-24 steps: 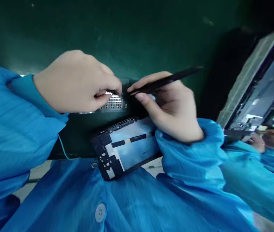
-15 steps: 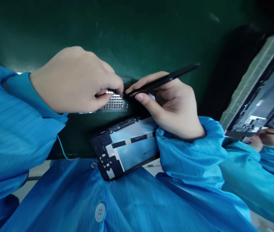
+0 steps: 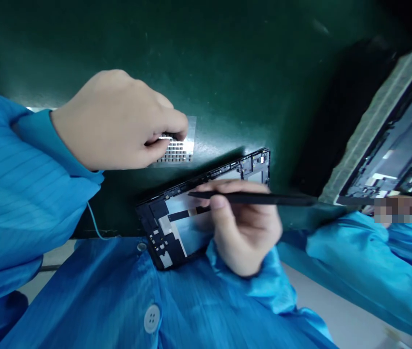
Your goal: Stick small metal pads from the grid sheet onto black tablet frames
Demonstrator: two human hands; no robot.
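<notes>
Device (image 3: 187, 235): likely stiff, fragile; hold its edges.
Right hand (image 3: 244, 225): your grip closed around black tool (image 3: 264, 198), over device.
Left hand (image 3: 118, 121): curled over sheet (image 3: 175, 156), beyond device; hold unclear.

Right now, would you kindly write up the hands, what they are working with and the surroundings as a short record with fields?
Left hand: curled over a sheet of small pieces; its grip is hidden
Right hand: holds a slim black tool over the opened device
Tool tip: points left; contact unclear
Device: slanted at the near edge, inner parts showing
Table: green
Nearby: another person's blue sleeve, at right
</notes>
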